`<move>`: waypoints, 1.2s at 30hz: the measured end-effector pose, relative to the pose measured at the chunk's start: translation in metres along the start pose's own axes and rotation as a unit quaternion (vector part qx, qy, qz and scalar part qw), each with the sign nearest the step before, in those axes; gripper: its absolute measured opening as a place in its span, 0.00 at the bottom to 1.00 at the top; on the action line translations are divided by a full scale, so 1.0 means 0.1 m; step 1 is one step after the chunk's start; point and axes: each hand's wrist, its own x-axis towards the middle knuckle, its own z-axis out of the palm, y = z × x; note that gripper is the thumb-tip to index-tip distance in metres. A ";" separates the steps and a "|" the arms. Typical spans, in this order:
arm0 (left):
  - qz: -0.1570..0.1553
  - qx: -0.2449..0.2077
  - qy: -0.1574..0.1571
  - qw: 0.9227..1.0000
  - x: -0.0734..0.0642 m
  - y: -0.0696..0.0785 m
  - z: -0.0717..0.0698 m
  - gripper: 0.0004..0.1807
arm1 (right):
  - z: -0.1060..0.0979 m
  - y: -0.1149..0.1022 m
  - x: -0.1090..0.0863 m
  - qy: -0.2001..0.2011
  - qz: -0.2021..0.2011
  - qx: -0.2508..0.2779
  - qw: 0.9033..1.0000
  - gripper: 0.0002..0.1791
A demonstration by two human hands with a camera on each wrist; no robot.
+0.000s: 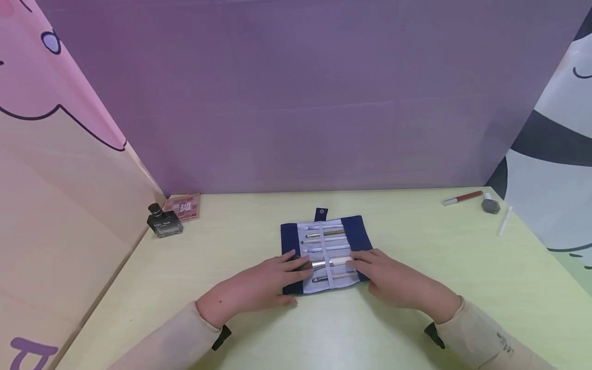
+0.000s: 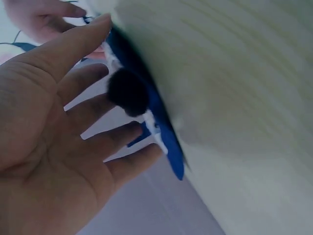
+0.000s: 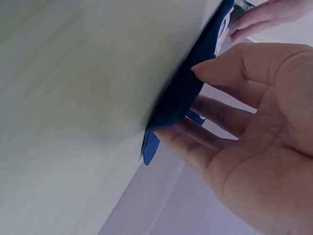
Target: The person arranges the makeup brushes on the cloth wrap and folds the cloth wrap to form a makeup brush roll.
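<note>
A navy fabric brush roll (image 1: 291, 234) lies unfolded on the table, its pale inside facing up. Several slim makeup brushes (image 1: 326, 240) sit across it under a light strap. The largest, a thick makeup brush (image 1: 319, 264) with dark bristles (image 2: 128, 92), crosses the near half. My left hand (image 1: 282, 275) rests with extended fingers over the bristles and left flap. On the other side, my right hand (image 1: 388, 275) touches the right flap near that brush's handle end. In the right wrist view its relaxed fingers and thumb (image 3: 217, 71) lie along the navy edge.
At the back left, a dark glass bottle (image 1: 165, 222) stands before a pink palette (image 1: 189, 206). Toward the back right lie a red tube (image 1: 464, 197), a small dark bottle with white cap (image 1: 490, 204) and a thin white stick (image 1: 505, 221). A purple curtain (image 1: 314, 103) borders the table's far edge.
</note>
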 end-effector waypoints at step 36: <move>-0.022 -0.039 -0.021 0.999 0.05 0.01 0.00 0.26 | 0.00 0.11 -0.02 0.013 -0.029 0.022 0.999 0.19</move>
